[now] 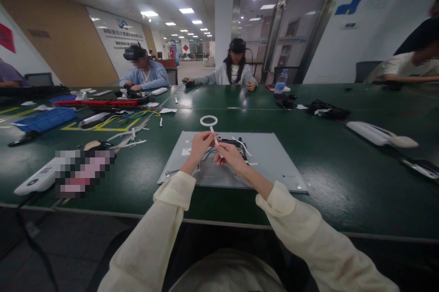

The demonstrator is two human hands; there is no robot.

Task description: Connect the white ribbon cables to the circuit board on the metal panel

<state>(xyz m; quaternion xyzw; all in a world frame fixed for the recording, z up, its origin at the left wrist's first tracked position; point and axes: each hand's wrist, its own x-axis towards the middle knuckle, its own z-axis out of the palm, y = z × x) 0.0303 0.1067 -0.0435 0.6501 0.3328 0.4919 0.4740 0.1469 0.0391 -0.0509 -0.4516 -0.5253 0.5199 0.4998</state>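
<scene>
Both hands pinch a short white strip (216,140) above a flat grey panel (274,159) that lies on the green table. My left hand (202,143) has its fingers closed near the strip's upper part. Lower down the strip, my right hand (229,154) is closed on it. Beneath and behind the hands, a dark component (242,144) with cables sits on the panel, partly hidden by my right hand. A curved white strip (244,146) lies at its right. Just beyond the panel's far edge rests a white tape ring (209,121).
A blue tray (44,119), loose wires and white strips (132,138) lie on the left. White devices are at the left (37,181) and right (368,133). Two people sit across the table, beyond a water bottle (281,81) and black bundle (328,109).
</scene>
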